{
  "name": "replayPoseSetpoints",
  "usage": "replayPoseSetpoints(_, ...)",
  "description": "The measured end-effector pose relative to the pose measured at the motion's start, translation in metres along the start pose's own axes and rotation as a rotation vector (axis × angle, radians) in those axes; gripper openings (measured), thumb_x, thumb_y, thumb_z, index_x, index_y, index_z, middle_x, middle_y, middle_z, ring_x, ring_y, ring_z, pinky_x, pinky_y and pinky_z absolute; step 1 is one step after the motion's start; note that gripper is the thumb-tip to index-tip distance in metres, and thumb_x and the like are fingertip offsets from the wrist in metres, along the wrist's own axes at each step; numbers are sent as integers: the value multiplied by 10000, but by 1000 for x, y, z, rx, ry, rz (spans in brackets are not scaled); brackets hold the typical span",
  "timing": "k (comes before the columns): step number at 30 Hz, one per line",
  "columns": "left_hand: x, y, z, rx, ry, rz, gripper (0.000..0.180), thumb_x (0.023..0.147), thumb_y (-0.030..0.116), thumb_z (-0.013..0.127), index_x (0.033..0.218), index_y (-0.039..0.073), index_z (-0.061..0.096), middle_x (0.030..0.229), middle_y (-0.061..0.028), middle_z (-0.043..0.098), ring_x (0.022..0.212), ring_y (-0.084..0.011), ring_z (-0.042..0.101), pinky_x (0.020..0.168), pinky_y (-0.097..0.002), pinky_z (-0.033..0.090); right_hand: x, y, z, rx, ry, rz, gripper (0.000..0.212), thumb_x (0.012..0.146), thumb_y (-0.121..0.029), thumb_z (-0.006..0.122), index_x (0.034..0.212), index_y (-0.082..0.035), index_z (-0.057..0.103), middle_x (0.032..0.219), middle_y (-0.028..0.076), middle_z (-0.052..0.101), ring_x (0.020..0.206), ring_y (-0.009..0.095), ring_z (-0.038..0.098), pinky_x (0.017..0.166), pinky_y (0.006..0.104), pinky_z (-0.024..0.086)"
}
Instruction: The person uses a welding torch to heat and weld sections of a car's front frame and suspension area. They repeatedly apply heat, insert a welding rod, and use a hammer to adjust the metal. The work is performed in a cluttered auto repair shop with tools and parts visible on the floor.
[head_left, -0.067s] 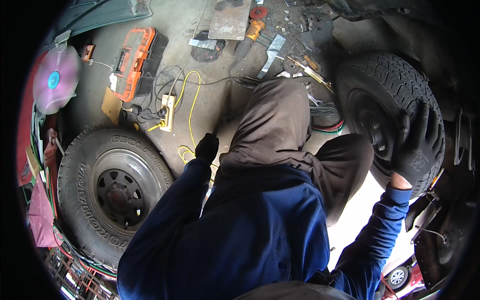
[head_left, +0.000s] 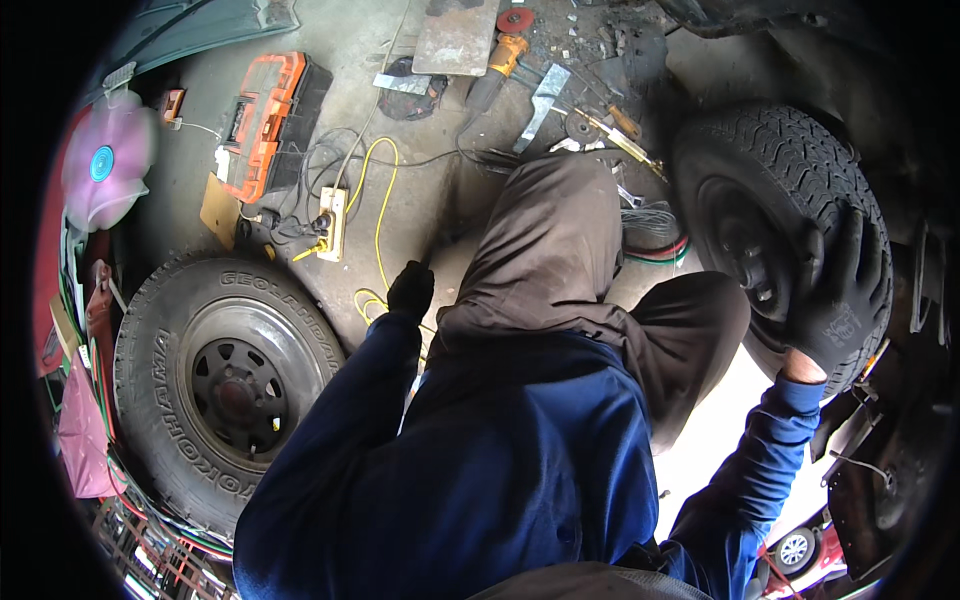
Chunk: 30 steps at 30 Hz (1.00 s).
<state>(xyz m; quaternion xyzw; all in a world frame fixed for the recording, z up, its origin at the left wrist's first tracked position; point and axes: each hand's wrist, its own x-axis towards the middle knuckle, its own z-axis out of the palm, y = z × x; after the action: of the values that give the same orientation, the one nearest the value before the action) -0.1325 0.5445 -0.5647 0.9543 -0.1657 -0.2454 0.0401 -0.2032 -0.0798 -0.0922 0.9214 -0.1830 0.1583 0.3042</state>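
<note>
My left hand (head_left: 410, 290), in a black glove, is closed in a fist around a dark rod-like tool (head_left: 432, 248); its far end blends into shadow on the floor beside my knee. On the right, a wheel with a chunky-treaded black tyre (head_left: 795, 150) stands upright near the vehicle parts, its dark hub side turned toward me. My right hand (head_left: 838, 300), also gloved in black, lies on this tyre with the fingers spread over the tread and the thumb toward the sidewall. My bent legs (head_left: 550, 230) are between the two hands.
Another wheel (head_left: 240, 390) lies at the left. Beyond it are a yellow power strip (head_left: 332, 225) with cables, an orange-black toolbox (head_left: 265, 125) and a spinning fan (head_left: 105, 160). Ahead lie an angle grinder (head_left: 497, 70), a metal strip (head_left: 543, 105) and a metal plate (head_left: 455, 38).
My view has shifted very slightly. Both hands stay where they were, the left on the rod and the right on the tyre.
</note>
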Motion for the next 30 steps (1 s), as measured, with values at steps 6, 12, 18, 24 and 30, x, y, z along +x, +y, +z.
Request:
replayPoseSetpoints(6,37,-24,-24,65,-2,-84,153,1030,177,628,1008,71,737,1086,-205,704,960,-420,750,823,-538,626,-1,5,5,-43,-22,-62,531,1042,-517,731,1489,-232,732,1487,150,708,1356,390,670,1181,532,498)
replayPoseSetpoints(12,104,-2,-91,-135,288,-27,537,988,313,796,1429,30,674,1217,-200,770,1171,-397,723,1028,-510,566,3,-5,-2,-13,-49,-1,532,1031,-425,761,1496,-169,715,1499,155,706,1389,384,654,1181,510,505)
replayPoseSetpoints(18,195,57,-138,-221,289,351,405,1028,270,745,1364,46,722,1190,-184,784,1122,-379,739,994,-485,568,-20,-14,14,292,81,73,471,974,-296,810,1408,-119,757,1380,130,746,1274,343,704,1074,497,544)
replayPoseSetpoints(24,238,121,-146,-324,104,670,374,1061,298,675,1324,39,738,1225,-228,766,1147,-450,704,1035,-512,546,-123,-156,111,984,-453,-106,377,1033,-364,685,1333,-149,759,1262,126,727,1157,348,660,1064,482,478)
replayPoseSetpoints(30,210,174,-137,-267,127,559,381,1057,241,681,1362,17,724,1259,-253,745,1197,-429,702,1098,-481,547,-243,-245,219,841,-1134,277,555,1007,-502,704,1507,-260,685,1414,179,713,1251,433,704,1054,554,564)
